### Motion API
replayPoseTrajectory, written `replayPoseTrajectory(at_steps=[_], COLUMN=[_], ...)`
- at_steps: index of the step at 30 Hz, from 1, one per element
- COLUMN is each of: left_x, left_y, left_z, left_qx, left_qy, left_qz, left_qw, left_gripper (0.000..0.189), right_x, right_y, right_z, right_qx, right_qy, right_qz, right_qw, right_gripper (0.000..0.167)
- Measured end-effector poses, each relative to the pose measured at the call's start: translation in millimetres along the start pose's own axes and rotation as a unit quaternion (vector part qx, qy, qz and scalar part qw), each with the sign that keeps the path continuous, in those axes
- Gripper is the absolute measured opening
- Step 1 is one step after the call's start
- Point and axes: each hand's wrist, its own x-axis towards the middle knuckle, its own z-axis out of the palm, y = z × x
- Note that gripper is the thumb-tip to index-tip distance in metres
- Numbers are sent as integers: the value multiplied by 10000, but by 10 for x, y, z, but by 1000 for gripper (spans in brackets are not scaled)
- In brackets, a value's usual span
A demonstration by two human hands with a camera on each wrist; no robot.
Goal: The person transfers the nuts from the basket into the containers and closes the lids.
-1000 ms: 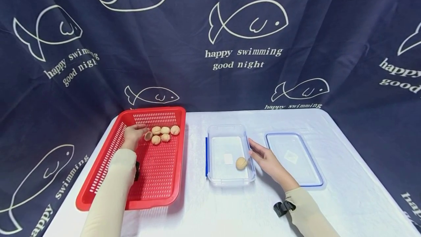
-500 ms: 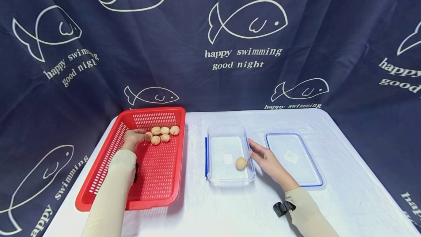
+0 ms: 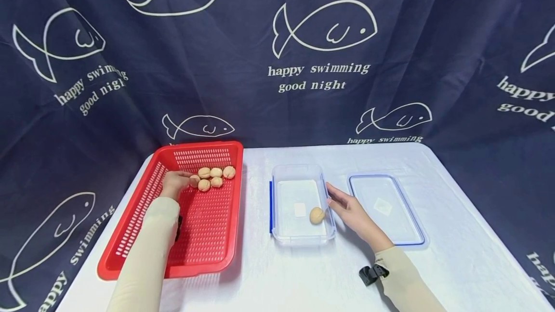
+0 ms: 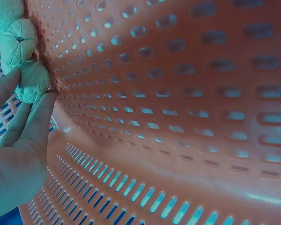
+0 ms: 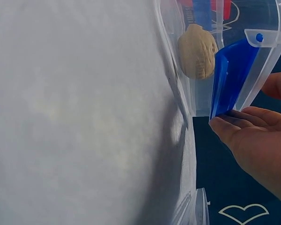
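In the red basket (image 3: pixel 208 235), my left hand (image 3: pixel 173 184) pinches a walnut (image 4: pixel 33 83) between thumb and fingers, down at the basket floor. Several more walnuts (image 3: pixel 216 172) lie grouped just right of it, toward the back. My right hand (image 3: pixel 353 211) rests against the right side of a clear plastic food container (image 3: pixel 299 240). The right wrist view shows its fingers, fairly straight, at a blue side latch (image 5: pixel 232 75) that hangs unfastened. Inside the container is one walnut (image 3: pixel 317 215), near the right wall.
A clear lid with a blue seal (image 3: pixel 407 201) lies flat on the white-covered table (image 3: pixel 269 283), right of the container. Another blue latch (image 3: pixel 270 206) sticks out on the container's left side. A dark fish-print curtain (image 3: pixel 243 37) hangs behind the table.
The left fingers have closed round the leftmost walnut, which showed its hollow or darker side a second ago and now sits in the pinch. The right hand and container have not moved.
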Motion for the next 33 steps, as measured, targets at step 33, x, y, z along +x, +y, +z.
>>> replayPoseTrajectory(at_steps=[33], left_x=[-135], left_y=[275], left_z=[-96], left_qx=[-2280], left_qy=[56], left_qz=[-64], left_qw=[9736], left_gripper=[46], right_x=[-19], right_y=[-7], right_z=[4], right_qx=[-68], right_qy=[21], right_qz=[-69], right_qw=[10000], right_gripper=[53])
